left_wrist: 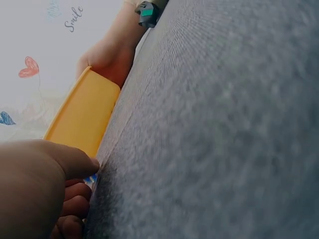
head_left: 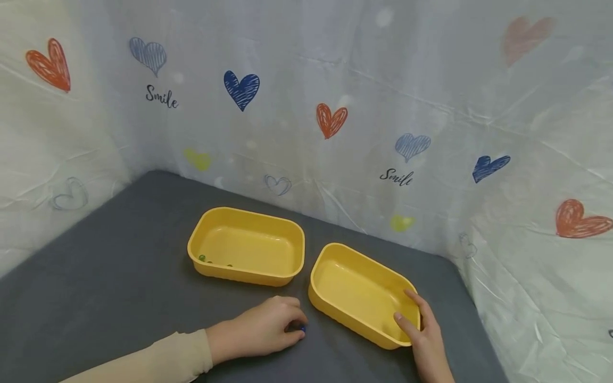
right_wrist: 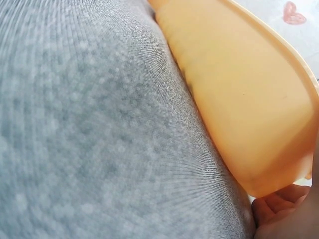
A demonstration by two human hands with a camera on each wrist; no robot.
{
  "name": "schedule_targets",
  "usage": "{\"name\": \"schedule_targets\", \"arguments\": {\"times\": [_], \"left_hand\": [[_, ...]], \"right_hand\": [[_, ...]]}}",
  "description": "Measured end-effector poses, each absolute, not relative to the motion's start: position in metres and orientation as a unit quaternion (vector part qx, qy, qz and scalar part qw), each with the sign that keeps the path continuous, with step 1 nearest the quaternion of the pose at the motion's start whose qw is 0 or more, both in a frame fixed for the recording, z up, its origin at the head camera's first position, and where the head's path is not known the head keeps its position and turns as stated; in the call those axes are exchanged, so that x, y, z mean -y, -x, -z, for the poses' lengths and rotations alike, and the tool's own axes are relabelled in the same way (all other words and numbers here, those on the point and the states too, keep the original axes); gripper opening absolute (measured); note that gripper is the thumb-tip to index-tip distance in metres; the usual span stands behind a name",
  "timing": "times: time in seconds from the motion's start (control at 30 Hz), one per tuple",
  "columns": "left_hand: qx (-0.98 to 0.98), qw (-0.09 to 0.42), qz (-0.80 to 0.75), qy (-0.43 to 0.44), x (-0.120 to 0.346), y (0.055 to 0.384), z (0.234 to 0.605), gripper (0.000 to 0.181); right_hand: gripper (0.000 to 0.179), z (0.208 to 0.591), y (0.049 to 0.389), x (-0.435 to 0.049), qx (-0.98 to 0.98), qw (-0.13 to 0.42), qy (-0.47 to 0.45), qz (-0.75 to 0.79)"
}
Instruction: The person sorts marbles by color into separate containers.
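My left hand (head_left: 263, 329) rests low over the grey cloth, in front of the gap between two yellow plastic trays. Its thumb and fingers pinch a small blue marble (head_left: 303, 329), mostly covered by the fingertips; a bit of the blue marble (left_wrist: 91, 179) also shows in the left wrist view. My right hand (head_left: 428, 334) grips the near right corner of the right tray (head_left: 356, 316), with thumb and a finger over the rim. In the right wrist view, curled fingers (right_wrist: 280, 204) lie against the end of that tray (right_wrist: 249, 99).
Left of the held tray stands the other yellow tray (head_left: 246, 207), with a few small green marbles (head_left: 202, 258) along its near left side. Grey cloth (head_left: 119, 255) covers the surface. Behind it hangs a white curtain (head_left: 287, 58) printed with hearts and "Smile".
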State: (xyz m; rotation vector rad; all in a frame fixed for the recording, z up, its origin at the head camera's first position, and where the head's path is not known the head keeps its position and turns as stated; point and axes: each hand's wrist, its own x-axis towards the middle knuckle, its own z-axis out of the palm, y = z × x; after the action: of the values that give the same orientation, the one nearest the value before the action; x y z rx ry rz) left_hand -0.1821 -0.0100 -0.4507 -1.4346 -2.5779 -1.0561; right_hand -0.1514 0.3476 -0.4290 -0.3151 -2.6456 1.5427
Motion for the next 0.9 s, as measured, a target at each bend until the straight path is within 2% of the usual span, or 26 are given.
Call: {"name": "schedule_targets", "arguments": {"times": [0.9], "left_hand": [[0.805,0.019,0.374,0.46,0.005,0.183,0.437,0.01]], "right_hand": [[0.07,0.429,0.152,-0.35,0.858,0.013,0.115,-0.5]]}}
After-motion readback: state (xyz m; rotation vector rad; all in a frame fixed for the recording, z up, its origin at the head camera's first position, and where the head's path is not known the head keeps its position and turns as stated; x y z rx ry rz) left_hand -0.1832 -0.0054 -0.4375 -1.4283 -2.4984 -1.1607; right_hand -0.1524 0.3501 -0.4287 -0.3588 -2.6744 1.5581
